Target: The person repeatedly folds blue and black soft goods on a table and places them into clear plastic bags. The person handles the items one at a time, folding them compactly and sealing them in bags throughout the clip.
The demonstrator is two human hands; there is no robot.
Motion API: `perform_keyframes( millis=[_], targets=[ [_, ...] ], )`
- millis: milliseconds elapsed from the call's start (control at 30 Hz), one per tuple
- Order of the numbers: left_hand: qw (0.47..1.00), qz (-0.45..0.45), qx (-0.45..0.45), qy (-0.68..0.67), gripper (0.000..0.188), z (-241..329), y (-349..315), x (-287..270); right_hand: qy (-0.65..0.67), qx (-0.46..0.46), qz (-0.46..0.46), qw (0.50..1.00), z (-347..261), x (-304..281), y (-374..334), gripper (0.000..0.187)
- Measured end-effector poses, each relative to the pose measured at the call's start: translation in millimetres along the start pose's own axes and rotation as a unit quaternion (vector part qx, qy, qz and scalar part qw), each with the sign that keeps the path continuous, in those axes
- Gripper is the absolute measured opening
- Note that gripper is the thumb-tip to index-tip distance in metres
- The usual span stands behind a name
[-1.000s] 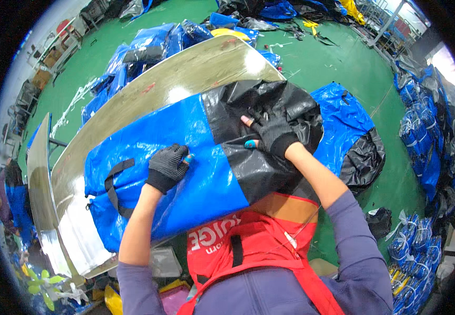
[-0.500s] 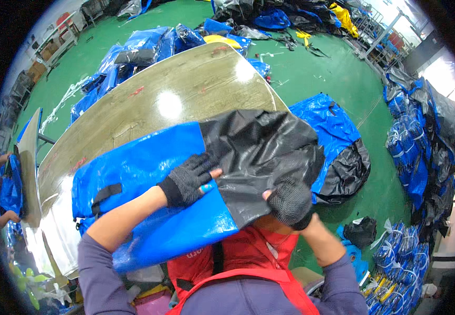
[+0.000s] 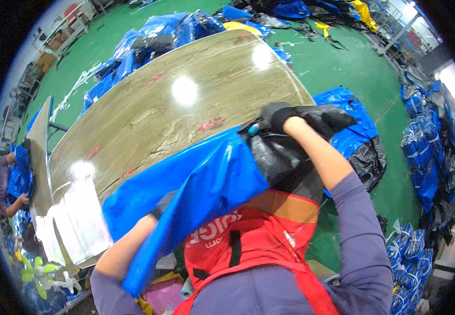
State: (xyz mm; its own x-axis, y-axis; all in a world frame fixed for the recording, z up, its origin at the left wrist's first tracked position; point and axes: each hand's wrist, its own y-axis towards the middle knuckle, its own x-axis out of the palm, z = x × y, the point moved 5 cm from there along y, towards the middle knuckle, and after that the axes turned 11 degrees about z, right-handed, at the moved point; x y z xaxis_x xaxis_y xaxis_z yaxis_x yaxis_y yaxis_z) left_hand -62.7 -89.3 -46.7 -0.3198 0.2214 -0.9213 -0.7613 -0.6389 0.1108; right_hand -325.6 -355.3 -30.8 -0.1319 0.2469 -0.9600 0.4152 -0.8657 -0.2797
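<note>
A glossy blue and black bag [image 3: 206, 176] of tarpaulin-like sheet lies folded and creased over the near edge of the wooden-topped table [image 3: 133, 131]. My right hand [image 3: 279, 117], in a black and grey glove, grips the bunched black end at the table's right edge, with a bit of light blue at a fingertip. My left hand [image 3: 165, 203], gloved alike, is at the blue part on the left. A raised blue fold covers its fingers, so their closure is hidden. The bag's near blue corner hangs off the table over my left forearm.
Another blue and black bag [image 3: 364, 134] sits right of the table. Blue bags [image 3: 159, 37] are heaped beyond its far edge. Tied blue bundles [image 3: 408, 257] stand at the lower right. At the far left, a co-worker's hands [image 3: 20, 202] hold blue material beside a second board.
My right hand has moved up and away, carrying the black end onto the table edge. My left hand has shifted left and nearer, now partly under the blue sheet, which has been folded and turned.
</note>
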Motion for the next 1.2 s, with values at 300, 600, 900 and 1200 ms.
perform_keyframes(
  millis=[300, 600, 900, 1200],
  targets=[
    [0.752, 0.354, -0.552, 0.075, 0.048, 36, -295, -29, -0.014, 0.019, -0.015, 1.0, -6, -8, -3, 0.055],
    [0.624, 0.357, -0.692, 0.071, 0.059, -22, -220, -23, -0.031, 0.063, 0.066, 0.995, 21, -8, -27, 0.052],
    [0.823, 0.149, -0.519, 0.175, 0.051, -43, -153, -47, 0.005, 0.073, 0.085, 0.994, 37, 11, -35, 0.055],
    [0.924, 0.325, -0.175, 0.1, 0.07, 10, 124, -58, -0.016, 0.066, 0.091, 0.993, 15, -15, -48, 0.045]
  ],
)
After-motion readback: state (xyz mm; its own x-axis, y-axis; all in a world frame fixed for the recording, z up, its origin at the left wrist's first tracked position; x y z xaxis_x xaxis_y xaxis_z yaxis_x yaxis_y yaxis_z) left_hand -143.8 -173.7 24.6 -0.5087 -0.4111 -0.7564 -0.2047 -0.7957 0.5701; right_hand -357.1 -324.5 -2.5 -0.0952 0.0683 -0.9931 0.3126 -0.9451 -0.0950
